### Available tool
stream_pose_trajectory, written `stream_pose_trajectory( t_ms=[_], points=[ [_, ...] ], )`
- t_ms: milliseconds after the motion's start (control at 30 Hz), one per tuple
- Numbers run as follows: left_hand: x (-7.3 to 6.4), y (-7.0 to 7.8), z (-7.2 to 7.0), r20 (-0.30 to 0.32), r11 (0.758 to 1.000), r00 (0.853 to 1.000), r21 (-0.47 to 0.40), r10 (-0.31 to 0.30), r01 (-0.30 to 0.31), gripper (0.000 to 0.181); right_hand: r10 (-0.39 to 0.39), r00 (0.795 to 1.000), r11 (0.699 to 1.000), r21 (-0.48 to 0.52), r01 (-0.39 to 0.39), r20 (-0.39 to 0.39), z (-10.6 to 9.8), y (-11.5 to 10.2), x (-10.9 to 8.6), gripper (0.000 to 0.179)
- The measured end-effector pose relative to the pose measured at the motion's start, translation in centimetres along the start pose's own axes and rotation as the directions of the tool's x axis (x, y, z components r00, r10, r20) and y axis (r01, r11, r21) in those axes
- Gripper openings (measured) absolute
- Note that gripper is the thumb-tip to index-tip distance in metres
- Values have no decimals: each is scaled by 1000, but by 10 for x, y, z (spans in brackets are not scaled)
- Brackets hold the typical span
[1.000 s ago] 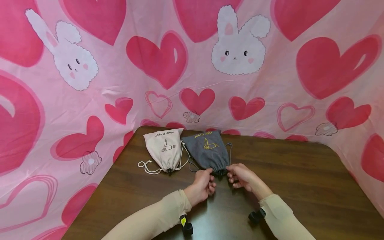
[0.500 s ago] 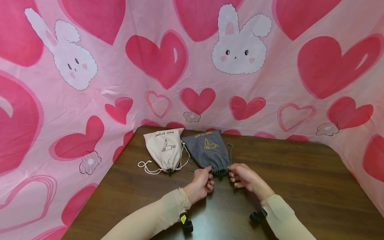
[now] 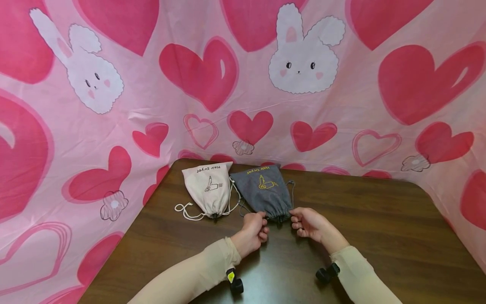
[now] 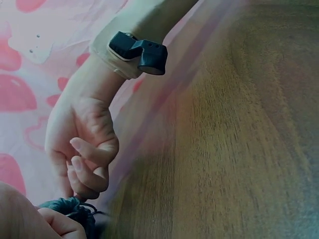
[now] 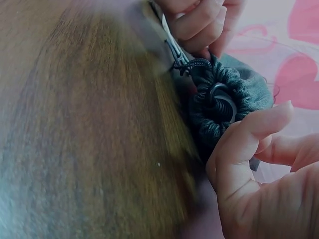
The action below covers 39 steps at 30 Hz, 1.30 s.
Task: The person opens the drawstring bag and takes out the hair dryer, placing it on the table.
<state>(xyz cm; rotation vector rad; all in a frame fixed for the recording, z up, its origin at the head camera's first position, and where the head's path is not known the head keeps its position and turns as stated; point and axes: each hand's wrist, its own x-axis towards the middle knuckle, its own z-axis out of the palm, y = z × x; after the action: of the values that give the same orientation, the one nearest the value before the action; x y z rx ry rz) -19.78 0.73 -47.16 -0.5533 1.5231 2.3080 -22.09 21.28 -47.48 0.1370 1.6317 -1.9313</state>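
A dark grey drawstring bag (image 3: 263,190), printed "Hair Dryer" in yellow, lies on the wooden table with its gathered mouth toward me. My left hand (image 3: 253,232) pinches the left side of that mouth, and my right hand (image 3: 313,226) pinches the right side. In the right wrist view the ruffled bag mouth (image 5: 249,92) is partly open, and a black coiled cord (image 5: 224,109) shows inside. To the left, apart from my hands, lies a white drawstring bag (image 3: 209,190) with the same words in black.
White drawstrings (image 3: 187,213) trail from the white bag. A thin grey drawstring (image 3: 292,190) loops beside the grey one. The brown table (image 3: 360,219) stretches to the right, and a pink heart-and-rabbit cloth (image 3: 258,80) encloses its back and sides.
My hands have drawn slightly apart, the left one leftward and the right one rightward, so the grey bag's mouth is a little wider. The white bag has stayed still.
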Motion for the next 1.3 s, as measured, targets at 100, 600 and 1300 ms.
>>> stream_pose_trajectory(
  t_ms=[100, 600, 1300],
  points=[
    [-1, 1, -2, 11, 1000, 1000, 4, -5, 5, 23, -10, 1000, 1000, -8, 10, -22, 1, 0, -1, 30],
    [-2, 4, -9, 28, 1000, 1000, 12, -15, 15, 20, -46, 995, 998, -49, 42, -90, 0, 0, -4, 21],
    [-6, 4, -15, 119, 986, 983, 109, -141, 128, 19, -34, 995, 991, -130, 21, -99, -3, 0, -8, 12]
  ],
)
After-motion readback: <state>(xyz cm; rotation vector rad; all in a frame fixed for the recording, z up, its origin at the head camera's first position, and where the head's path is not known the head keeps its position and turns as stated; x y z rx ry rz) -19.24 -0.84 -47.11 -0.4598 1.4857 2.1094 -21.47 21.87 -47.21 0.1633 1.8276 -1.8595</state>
